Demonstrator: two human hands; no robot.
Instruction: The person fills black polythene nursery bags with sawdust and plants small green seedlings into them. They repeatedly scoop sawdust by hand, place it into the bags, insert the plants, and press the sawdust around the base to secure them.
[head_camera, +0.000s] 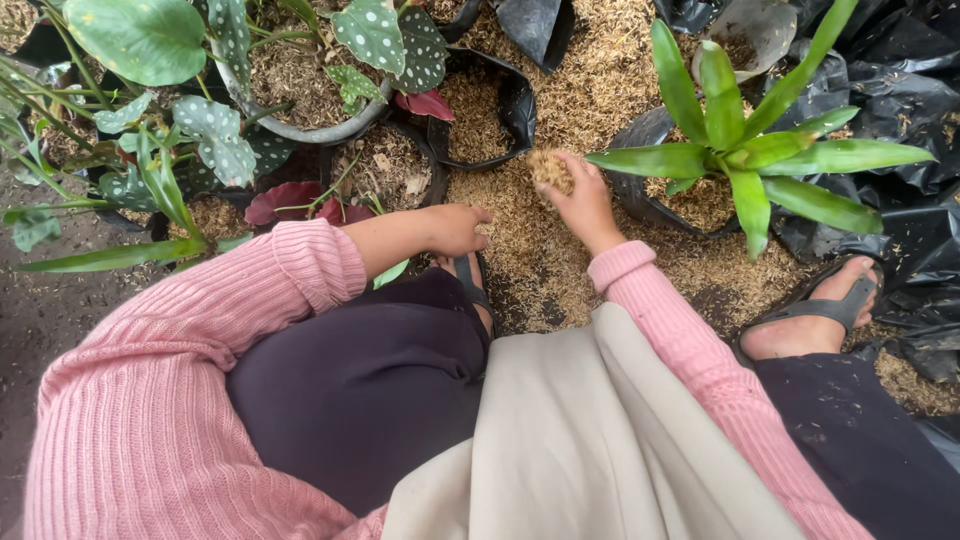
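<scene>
- Concealment: the palm side of the right hand (583, 203) faces away from the camera, so how much it holds cannot be judged; only a tuft shows above the knuckles.
- Right hand: fingers curled and pressed together around a clump of rice husk (549, 168), lifted just above the husk-covered ground (590, 90).
- Clump: pale tan, dry, loose and chaffy, the same colour as the spread beneath it; it sits between an open black grow bag (488, 112) and the bag of the green-leaved plant (745, 150).
- Left hand (455, 228): closed loosely, fingers tucked together, fingertips hidden against the husk; whether it grips anything cannot be told.
- Left foot: mostly hidden under the left hand and dark trousers; only a sandal strap (468, 283) shows.
- Right foot in a sandal (815, 315): visible, resting on husk beside crumpled black plastic sheeting (900, 220).
- Spotted-leaf plants (370, 35): cut off at the top and left frame edges; their pots are partly screened by foliage.
- Pink sleeves (170, 400) and a beige cloth (580, 440) fill the lower frame, covering the ground there.
</scene>
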